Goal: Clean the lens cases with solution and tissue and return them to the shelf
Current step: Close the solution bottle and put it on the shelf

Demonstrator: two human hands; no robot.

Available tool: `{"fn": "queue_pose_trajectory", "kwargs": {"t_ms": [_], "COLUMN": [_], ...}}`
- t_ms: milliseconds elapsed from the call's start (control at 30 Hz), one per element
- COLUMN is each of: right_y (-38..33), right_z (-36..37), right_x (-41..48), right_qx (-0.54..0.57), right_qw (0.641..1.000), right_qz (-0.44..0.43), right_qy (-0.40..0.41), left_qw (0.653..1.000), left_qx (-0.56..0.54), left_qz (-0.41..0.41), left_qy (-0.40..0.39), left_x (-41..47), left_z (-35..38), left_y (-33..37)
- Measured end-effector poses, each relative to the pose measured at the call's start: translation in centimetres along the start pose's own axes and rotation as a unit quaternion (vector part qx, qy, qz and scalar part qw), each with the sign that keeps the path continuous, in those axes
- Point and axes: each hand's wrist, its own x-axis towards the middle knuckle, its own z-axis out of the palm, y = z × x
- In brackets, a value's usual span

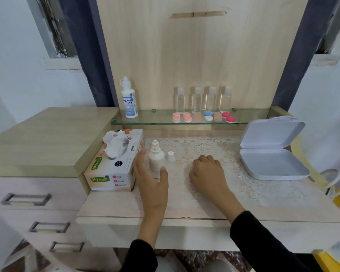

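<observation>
White plastic uncapped solution bottle (155, 161) stands upright between your left hand's (150, 179) straight fingers and thumb, unclamped; right hand (206, 173) fisted, seemingly empty, farther off.

Lens cases (208, 116) on the shelf (159, 117) behind the mat (204, 146), tissue box (110, 173) left, hinged box (273, 165) right.

1. Right hand (207, 173): curled fingers hide what, if anything, it holds.
2. Left hand (151, 183): thumb covers part of the bottle (155, 160) base.
3. Beyond both hands, two beige cases (197, 116) on the shelf (161, 117) blur.
</observation>
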Motion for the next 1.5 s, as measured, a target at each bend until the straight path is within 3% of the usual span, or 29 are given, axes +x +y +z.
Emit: {"fn": "queue_pose_trajectory", "kwargs": {"t_ms": [100,267,467,600,700,1000,1267,1500], "right_y": [-0.9,-1.8,-1.2,-1.0,-1.2,-2.2,-3.0,-3.1], "right_z": [0.2,1.2,1.1,-1.8,-6.2,-9.4,-9.0,-8.6], "right_x": [2.3,4.6,5.3,6.1,6.1,6.2,6.1,5.9], "right_qx": [0.038,0.069,0.214,0.413,0.513,0.294,0.231,0.207], "right_qw": [0.998,0.985,0.972,0.910,0.855,0.933,0.947,0.958], "right_qz": [-0.053,-0.135,-0.084,-0.025,-0.062,-0.203,-0.209,-0.193], "right_qy": [-0.023,-0.088,-0.042,0.034,0.038,-0.039,-0.078,-0.046], "left_qw": [0.994,0.992,0.990,0.985,0.982,0.976,0.975,0.975], "left_qx": [-0.054,-0.050,-0.048,-0.064,-0.077,-0.090,-0.088,-0.087], "left_qz": [-0.076,-0.094,-0.097,-0.090,-0.090,-0.102,-0.105,-0.108], "left_qy": [-0.052,-0.067,-0.087,-0.135,-0.150,-0.169,-0.172,-0.172], "left_x": [0.5,0.7,0.9,0.6,0.5,0.4,0.3,0.3], "left_z": [0.2,0.1,0.1,0.2,0.2,-0.1,-0.1,-0.1], "left_y": [-1.1,-1.2,-1.7,-1.5,-1.5,-0.8,-0.9,-0.8]}}
